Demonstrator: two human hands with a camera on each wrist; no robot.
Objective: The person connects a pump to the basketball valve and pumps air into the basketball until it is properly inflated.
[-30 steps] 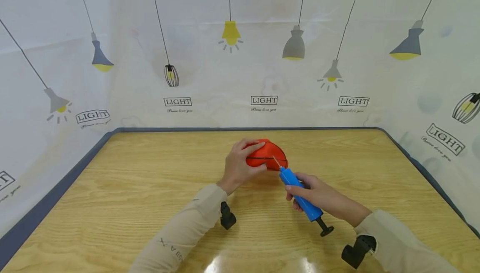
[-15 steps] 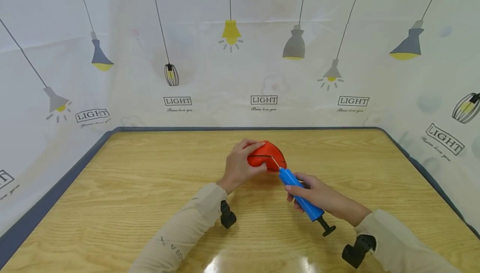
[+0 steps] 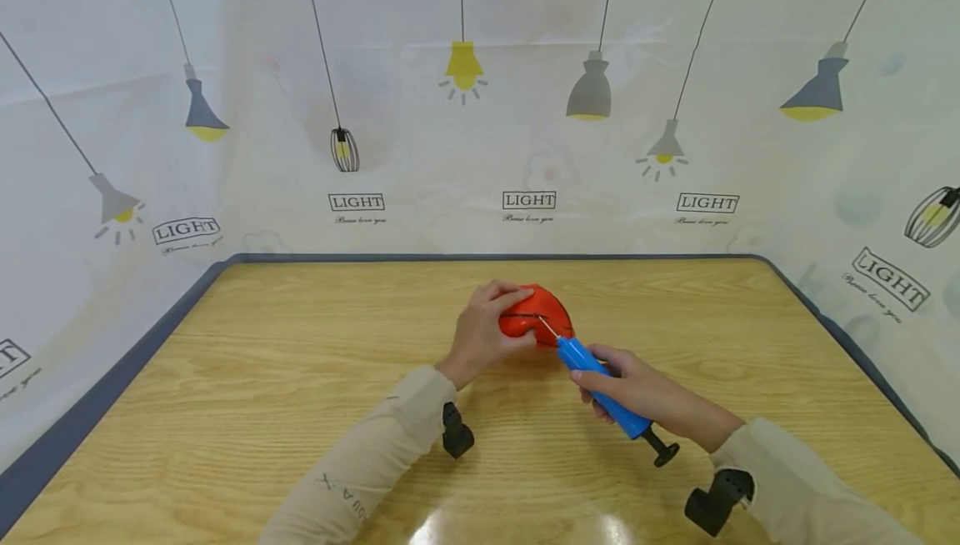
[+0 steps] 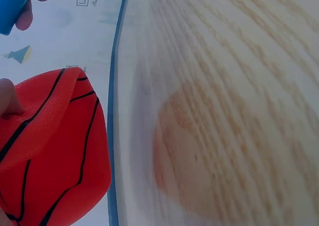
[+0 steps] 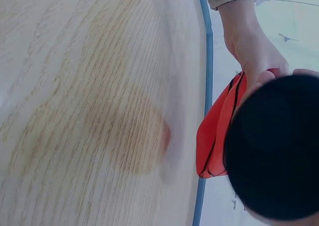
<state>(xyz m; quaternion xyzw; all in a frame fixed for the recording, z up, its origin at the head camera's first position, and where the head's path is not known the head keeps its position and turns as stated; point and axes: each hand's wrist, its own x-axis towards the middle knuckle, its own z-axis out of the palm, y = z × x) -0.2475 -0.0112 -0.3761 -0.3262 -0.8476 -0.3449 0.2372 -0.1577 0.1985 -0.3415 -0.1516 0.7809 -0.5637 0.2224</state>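
Observation:
My left hand (image 3: 482, 335) grips a limp, partly collapsed red ball (image 3: 553, 308) with black seam lines, thumb below and fingers over the top. Folds and a dent show on this ball (image 4: 70, 146) in the left wrist view. My right hand (image 3: 641, 391) holds a blue hand pump (image 3: 596, 382) round its barrel, tilted toward the ball. The pump's thin needle (image 3: 550, 328) overlaps the ball, its tip right at a black seam. The black pump handle (image 3: 662, 448) points back toward me; its round end (image 5: 279, 146) hides much of the right hand in the right wrist view.
Both hands work above a wooden table (image 3: 300, 345) with a dark blue edge strip (image 3: 420, 257). Behind and beside it hangs a pale curtain (image 3: 420, 128) printed with lamps. Black wrist cameras (image 3: 456, 431) sit on both sleeves.
The left hand has brought the ball slightly right and nearer the pump. The needle tip now lies at the seam line. The pump's handle end has swung a little right and up.

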